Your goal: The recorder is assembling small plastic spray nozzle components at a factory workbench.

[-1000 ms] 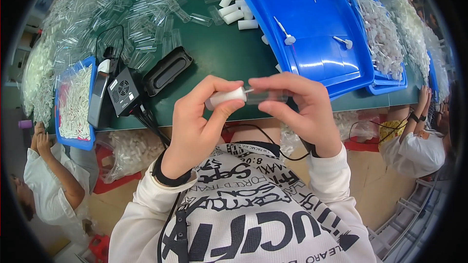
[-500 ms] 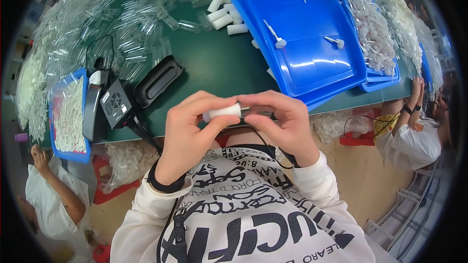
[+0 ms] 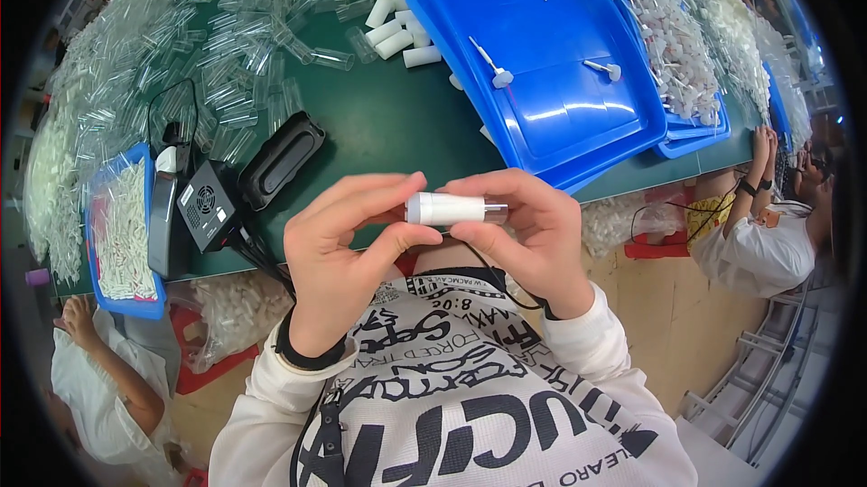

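In front of my body, both hands are round a small clear plastic tube with a white foam-like cylinder inside [image 3: 456, 209]. A pale grey-white cap [image 3: 413, 210] sits at its left end, and a thin pin shows in the clear right end. My left hand [image 3: 339, 252] is curled round the capped end, thumb below and fingers above. My right hand [image 3: 537, 234] pinches the tube between thumb and fingers near its clear end. The other fingers of both hands are partly hidden behind.
Stacked blue trays [image 3: 551, 72] hold a few white stemmed parts. Beyond lie white cylinders [image 3: 388, 36] and heaped clear tubes [image 3: 235, 63]. At left stand a black open case [image 3: 282, 160], a fan-vented box [image 3: 209, 203] and a blue tray of small white pieces [image 3: 126, 243]. Co-workers sit at both sides.
The white cylinder now lies inside the clear tube, where before it was held apart to the left. My hands have closed in round the joined piece, and the view has shifted slightly.
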A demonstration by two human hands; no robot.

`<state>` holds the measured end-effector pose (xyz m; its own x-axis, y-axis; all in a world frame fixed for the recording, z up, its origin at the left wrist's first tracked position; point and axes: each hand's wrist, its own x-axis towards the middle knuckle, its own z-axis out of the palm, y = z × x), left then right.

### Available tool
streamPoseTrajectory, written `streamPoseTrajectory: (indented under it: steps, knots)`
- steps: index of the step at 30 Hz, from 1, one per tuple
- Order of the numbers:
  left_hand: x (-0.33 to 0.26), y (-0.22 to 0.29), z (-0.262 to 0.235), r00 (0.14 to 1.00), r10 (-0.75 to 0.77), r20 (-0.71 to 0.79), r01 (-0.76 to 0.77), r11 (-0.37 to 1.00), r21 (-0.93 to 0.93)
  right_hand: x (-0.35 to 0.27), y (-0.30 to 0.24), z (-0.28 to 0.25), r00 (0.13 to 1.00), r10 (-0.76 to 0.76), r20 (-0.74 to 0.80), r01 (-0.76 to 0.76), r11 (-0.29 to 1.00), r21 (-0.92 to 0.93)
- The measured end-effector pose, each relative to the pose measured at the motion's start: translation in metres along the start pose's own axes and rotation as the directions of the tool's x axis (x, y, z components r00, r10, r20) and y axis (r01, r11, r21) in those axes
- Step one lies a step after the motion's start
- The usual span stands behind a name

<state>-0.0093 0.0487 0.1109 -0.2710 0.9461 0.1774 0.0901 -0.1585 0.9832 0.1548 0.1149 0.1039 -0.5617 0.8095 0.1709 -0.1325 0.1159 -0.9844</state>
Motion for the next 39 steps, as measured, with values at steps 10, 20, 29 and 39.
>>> streamPoseTrajectory:
  steps: [10,20,29,39]
  knots:
    - [0.000,0.016,-0.006,0.985,0.124,0.124,-0.156,0.939,0.305,-0.004,-0.015,-0.003,0.995,-0.078,0.065,0.094,0.953,-0.288]
    - [-0.011,0.014,-0.008,0.953,0.241,0.186,-0.289,0.908,0.305,-0.011,-0.025,-0.005,0.968,-0.193,0.161,0.247,0.854,-0.458]
    - [-0.017,0.013,-0.014,0.977,-0.082,0.198,0.099,0.992,-0.081,-0.016,-0.012,0.002,0.887,-0.426,0.179,0.457,0.748,-0.481]
    - [-0.030,0.020,-0.009,0.995,-0.077,0.067,0.081,0.995,-0.061,-0.027,-0.019,0.005,0.978,-0.207,0.001,0.194,0.916,-0.351]
